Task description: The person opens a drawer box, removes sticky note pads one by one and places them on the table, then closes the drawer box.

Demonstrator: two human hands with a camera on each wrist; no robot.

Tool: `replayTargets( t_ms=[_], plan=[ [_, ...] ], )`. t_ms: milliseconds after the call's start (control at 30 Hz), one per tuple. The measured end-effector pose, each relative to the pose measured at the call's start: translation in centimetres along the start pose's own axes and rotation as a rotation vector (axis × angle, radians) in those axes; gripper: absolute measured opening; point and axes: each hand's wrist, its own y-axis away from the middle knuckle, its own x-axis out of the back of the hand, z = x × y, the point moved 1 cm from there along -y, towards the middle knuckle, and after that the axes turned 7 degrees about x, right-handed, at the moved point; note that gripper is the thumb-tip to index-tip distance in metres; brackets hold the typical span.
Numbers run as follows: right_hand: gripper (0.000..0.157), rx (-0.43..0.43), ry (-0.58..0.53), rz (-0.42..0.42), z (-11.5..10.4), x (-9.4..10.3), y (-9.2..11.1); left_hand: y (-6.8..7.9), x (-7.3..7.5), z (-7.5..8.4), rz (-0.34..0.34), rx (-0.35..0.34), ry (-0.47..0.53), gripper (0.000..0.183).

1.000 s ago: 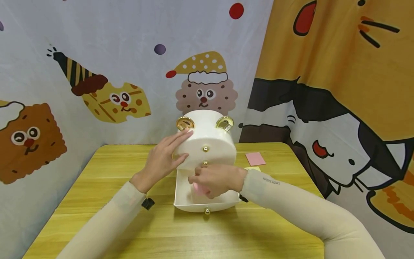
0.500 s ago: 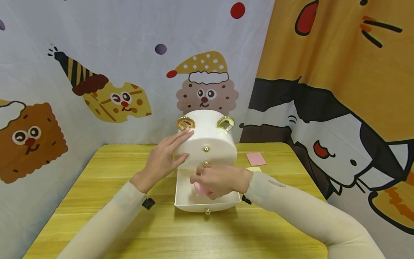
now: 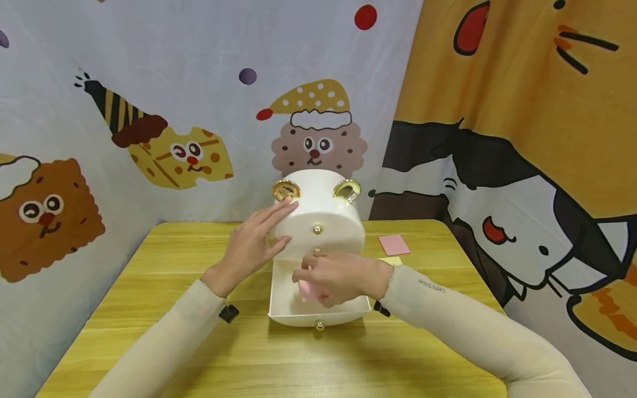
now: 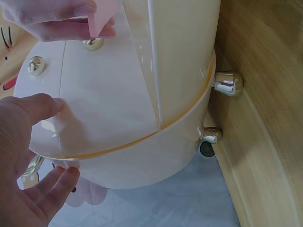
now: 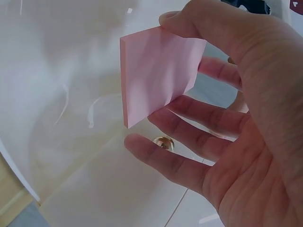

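Observation:
A white drawer box (image 3: pixel 320 190) with gold ears and gold knobs stands mid-table, its bottom drawer (image 3: pixel 281 293) pulled out. My left hand (image 3: pixel 251 237) rests against its upper left side. In the left wrist view the thumb (image 4: pixel 45 108) lies on the front face while the fingers touch the side behind the edge. Over the open drawer, my right hand (image 3: pixel 343 278) pinches a pink sticky note pad (image 5: pixel 158 71). The thumb is at the pad's upper edge, with fingertips at its lower and far edges. The pad looks tilted and apart from the drawer floor.
Another pink note pad (image 3: pixel 393 244) lies on the wooden table (image 3: pixel 189 254) right of the box. A yellow note pad (image 3: pixel 392 260) shows partly behind my right wrist. Cartoon-printed cloth (image 3: pixel 199 55) hangs close behind and beside the table.
My right hand and forearm have shifted slightly to the right, and the pink pad's angle has changed a little. My left hand, the box and the drawer look still.

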Motion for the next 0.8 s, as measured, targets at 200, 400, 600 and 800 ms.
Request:
replayTargets(
  t_ms=[200, 400, 600, 800],
  plan=[
    [0.064, -0.029, -0.028, 0.005, -0.2, 0.1, 0.5, 0.1, -0.1, 0.0, 0.012, -0.008, 0.002, 0.086],
    [0.064, -0.015, -0.018, 0.033, -0.2, 0.2, 1.0, 0.0, -0.2, -0.1, 0.014, -0.017, 0.005, 0.086],
    [0.063, -0.011, -0.011, 0.048, -0.2, 0.1, 1.5, 0.0, -0.2, -0.1, 0.020, -0.019, 0.007, 0.085],
    [0.064, -0.013, -0.017, 0.067, -0.3, 0.2, 2.0, 0.0, -0.1, 0.0, 0.018, -0.017, 0.000, 0.084]
  ],
)
